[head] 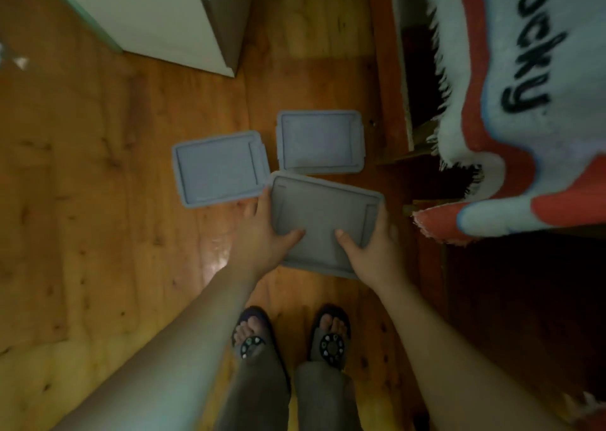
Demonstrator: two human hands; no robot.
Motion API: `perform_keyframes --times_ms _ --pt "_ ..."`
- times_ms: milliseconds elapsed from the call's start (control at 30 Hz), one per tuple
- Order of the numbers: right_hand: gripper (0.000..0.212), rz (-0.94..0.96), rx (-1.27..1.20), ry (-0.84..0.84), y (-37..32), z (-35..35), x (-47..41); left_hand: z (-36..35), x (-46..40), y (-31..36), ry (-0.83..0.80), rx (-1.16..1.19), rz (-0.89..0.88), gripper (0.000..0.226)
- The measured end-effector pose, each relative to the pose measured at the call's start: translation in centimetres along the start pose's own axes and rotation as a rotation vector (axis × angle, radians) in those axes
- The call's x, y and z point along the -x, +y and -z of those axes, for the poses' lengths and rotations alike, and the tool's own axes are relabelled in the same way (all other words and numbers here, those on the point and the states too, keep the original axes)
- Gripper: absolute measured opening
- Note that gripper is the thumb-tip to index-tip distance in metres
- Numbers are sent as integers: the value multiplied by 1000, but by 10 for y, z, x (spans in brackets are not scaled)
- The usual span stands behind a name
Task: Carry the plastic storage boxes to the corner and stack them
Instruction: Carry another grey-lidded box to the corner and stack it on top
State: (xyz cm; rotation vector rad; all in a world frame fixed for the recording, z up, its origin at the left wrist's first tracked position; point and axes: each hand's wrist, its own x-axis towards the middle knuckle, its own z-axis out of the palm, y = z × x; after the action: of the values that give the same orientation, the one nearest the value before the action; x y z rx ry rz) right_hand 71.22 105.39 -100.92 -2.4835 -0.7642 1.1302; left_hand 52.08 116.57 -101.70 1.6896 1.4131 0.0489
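Both hands grip one lidded grey storage box (323, 224) at mid-frame: the left hand (262, 237) wraps its left edge, the right hand (369, 243) its right edge, thumbs lying on the lid. Two more boxes sit on the wooden floor (98, 201) just above it, one at centre left (218, 168), one at upper centre (319, 140). This looks like the carrying step; next comes walking the held box to the corner and setting it down squarely.

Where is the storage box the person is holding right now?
Centre of the head view: the held box sits between the left hand and right hand, nearer than two floor boxes.
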Motion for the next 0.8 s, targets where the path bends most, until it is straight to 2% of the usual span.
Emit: perform_keyframes --times_ms 233,400,800 --pt "96 171 108 29 -86 47 48 85 38 37 177 -39 76 102" --pt "91 283 115 72 -133 95 90 143 72 80 302 -48 32 97" --pt "77 464 106 276 -222 220 181 250 146 194 452 -30 -39 93"
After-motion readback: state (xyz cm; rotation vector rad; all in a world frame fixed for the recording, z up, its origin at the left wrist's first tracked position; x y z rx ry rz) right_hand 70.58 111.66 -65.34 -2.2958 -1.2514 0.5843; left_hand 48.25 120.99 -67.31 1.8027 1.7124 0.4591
